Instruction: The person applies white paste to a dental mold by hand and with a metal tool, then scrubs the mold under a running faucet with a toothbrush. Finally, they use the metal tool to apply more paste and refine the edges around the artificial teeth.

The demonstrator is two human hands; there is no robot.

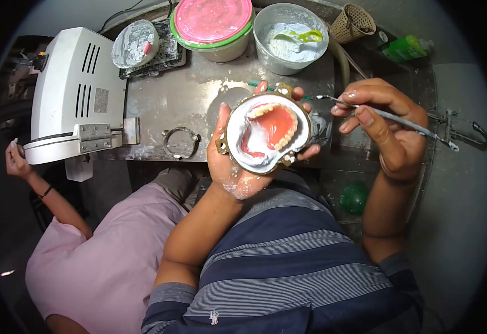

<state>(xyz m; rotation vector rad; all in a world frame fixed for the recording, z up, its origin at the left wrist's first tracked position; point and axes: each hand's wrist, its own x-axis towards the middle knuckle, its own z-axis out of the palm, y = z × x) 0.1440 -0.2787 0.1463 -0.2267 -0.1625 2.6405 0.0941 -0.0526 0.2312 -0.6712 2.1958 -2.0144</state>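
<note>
My left hand (226, 170) cups a brass dental flask (221, 146) from below, fingers wrapped around its far side. White plaster (238, 123) fills the flask around a pink denture (277, 127) with cream-coloured teeth. The open side faces up toward me. Between the thumb and fingers of my right hand (393, 125) is a thin dental carver (416, 127), smeared with white. Its tip, with a white dab on it, points left, just off the flask's right side and not touching it.
On the bench (160, 108) lies a brass ring (181, 142). Behind stand a plaster-smeared bowl (135, 43), a pink-lidded tub (213, 22) and a powder bucket (263, 53) with a green scoop (304, 37). A white machine (71, 83) and another person in pink (115, 261) are at left.
</note>
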